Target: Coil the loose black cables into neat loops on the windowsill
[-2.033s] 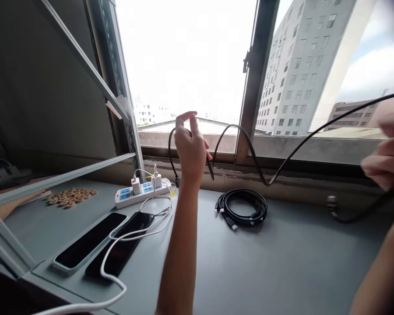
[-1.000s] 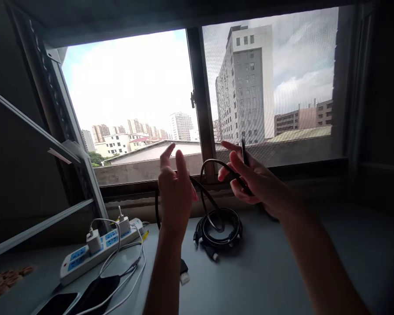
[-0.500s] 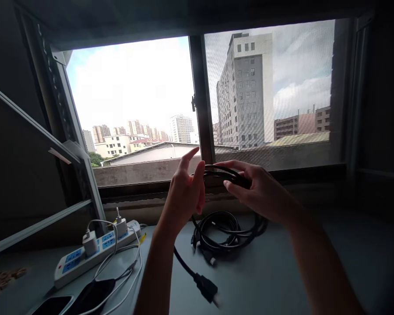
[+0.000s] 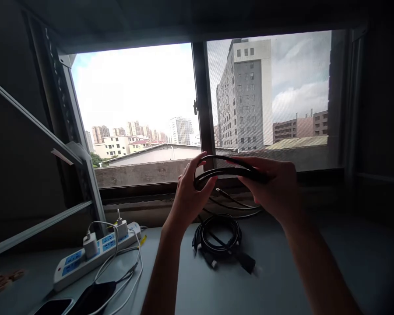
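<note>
Both hands are raised in front of the window and hold a black cable (image 4: 228,170) wound into loops. My left hand (image 4: 189,194) pinches the left bend of the loops with thumb and fingers. My right hand (image 4: 276,188) is wrapped round the right side of them. A loose length of the same cable hangs down, and its plug end (image 4: 248,262) dangles just above the grey table (image 4: 282,280). Under the hands a second coiled black cable (image 4: 218,236) lies on the table.
A white power strip (image 4: 92,258) with two chargers and white leads sits at the left. Two phones (image 4: 68,304) lie at the bottom left edge. A metal shelf frame (image 4: 82,175) rises at the left. The window sill (image 4: 144,173) runs behind the hands.
The hands have risen slightly and drawn the loops flatter and tighter. The hanging plug end has swung from left of the coil to its right. The view has tilted up since the earliest frame.
</note>
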A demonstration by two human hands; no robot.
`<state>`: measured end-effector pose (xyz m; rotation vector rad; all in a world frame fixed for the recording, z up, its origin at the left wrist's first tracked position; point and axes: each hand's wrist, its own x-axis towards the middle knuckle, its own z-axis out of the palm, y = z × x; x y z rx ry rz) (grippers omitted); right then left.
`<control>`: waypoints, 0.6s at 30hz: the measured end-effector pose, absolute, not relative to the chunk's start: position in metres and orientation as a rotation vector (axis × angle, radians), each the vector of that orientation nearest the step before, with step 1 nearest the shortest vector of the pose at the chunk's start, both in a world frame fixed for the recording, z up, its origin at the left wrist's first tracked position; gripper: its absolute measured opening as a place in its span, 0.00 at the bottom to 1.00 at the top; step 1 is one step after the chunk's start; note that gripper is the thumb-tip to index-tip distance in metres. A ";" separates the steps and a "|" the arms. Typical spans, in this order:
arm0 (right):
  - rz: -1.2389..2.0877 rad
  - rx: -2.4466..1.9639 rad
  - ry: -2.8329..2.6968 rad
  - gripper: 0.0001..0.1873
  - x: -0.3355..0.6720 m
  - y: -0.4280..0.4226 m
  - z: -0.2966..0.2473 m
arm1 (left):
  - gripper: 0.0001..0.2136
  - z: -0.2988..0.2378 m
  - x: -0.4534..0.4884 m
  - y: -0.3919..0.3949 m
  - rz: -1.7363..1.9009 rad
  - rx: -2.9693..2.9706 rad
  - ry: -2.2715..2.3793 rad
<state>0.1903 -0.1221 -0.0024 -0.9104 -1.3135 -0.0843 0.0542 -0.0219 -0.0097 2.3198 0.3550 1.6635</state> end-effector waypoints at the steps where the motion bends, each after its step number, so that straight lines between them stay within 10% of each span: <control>1: -0.089 -0.889 -1.306 0.11 0.190 -0.121 -0.003 | 0.12 -0.012 0.059 -0.016 1.728 2.237 0.407; 18: 0.279 -0.883 -1.215 0.22 0.205 -0.090 -0.008 | 0.22 -0.012 0.071 -0.022 1.489 1.241 0.333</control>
